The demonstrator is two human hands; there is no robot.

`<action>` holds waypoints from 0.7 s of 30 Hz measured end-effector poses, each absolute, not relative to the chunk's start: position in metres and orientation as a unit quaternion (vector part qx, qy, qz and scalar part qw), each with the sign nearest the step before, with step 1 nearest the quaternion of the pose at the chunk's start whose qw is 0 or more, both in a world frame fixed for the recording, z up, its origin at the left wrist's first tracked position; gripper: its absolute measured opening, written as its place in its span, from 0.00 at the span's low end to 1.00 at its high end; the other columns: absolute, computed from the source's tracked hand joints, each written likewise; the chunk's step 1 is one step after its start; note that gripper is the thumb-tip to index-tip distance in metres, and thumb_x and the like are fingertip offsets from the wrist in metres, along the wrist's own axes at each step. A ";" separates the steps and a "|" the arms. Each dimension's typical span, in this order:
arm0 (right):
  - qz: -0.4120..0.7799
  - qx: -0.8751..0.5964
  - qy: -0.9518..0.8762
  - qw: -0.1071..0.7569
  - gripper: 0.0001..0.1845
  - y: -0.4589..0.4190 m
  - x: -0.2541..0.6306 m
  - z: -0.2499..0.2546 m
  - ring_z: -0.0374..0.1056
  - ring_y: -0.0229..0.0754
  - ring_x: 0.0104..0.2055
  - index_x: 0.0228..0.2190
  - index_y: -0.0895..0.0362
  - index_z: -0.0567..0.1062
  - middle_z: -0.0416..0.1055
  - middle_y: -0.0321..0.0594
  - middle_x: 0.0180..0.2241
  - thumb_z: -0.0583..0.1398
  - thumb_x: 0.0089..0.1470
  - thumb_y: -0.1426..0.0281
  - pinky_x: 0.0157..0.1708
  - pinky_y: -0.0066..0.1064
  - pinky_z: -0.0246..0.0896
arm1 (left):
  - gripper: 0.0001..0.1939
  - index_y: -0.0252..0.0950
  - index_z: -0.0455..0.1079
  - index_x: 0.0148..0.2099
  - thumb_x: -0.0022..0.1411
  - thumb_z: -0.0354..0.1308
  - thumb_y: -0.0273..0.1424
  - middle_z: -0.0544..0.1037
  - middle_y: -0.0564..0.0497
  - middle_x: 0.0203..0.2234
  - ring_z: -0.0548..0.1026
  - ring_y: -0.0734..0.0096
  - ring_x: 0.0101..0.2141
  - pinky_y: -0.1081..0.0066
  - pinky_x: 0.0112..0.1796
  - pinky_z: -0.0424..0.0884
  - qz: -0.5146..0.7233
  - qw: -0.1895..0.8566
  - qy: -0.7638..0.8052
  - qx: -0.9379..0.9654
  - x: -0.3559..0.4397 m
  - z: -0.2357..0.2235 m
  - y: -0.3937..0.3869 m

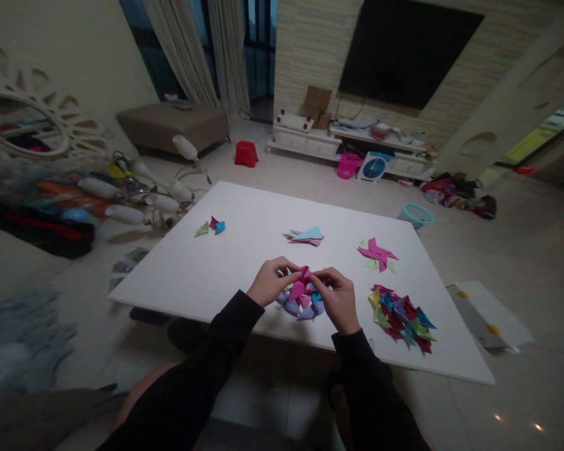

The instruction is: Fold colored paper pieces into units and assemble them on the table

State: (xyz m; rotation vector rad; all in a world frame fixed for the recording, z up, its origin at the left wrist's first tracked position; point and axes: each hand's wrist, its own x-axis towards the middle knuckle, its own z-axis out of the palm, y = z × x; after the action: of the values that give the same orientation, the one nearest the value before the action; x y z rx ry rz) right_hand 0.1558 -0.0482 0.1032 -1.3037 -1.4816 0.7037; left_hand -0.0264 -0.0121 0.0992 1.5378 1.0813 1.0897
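Between the fingertips of my left hand (273, 280) and my right hand (336, 297) is a magenta folded paper piece (301, 289). Both hands pinch it near its upper end. Directly beneath lies a cluster of folded paper pieces (303, 310) in lavender, pink and blue, partly covered by my hands. To the right of my right hand sits a pile of multicoloured folded paper pieces (402, 318). Behind that pile are magenta and pale green paper strips (378, 254). A stack of folded paper strips (308, 235), light blue on top, rests beyond my hands.
Three small folded pieces (211, 225) lie at the far left of the white table (192, 269). A lamp with several white shades (162, 202) stands past its left edge. On the floor are a red stool (246, 153), a pink bucket (348, 165) and a blue basket (417, 215).
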 end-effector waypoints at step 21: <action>0.162 -0.738 -0.654 0.040 0.11 -0.029 0.275 0.056 0.74 0.43 0.33 0.27 0.57 0.82 0.79 0.43 0.28 0.61 0.44 0.80 0.34 0.29 0.59 | 0.12 0.33 0.72 0.41 0.51 0.61 0.28 0.72 0.54 0.27 0.69 0.77 0.25 0.76 0.28 0.64 0.490 0.489 0.491 0.529 -0.033 0.100 -0.009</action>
State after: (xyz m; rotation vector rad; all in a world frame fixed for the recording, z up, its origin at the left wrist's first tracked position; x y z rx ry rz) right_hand 0.2749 -0.0289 0.0558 -2.2618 -2.0044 0.4960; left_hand -0.0330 -0.0089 0.0996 1.2855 1.1941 1.1907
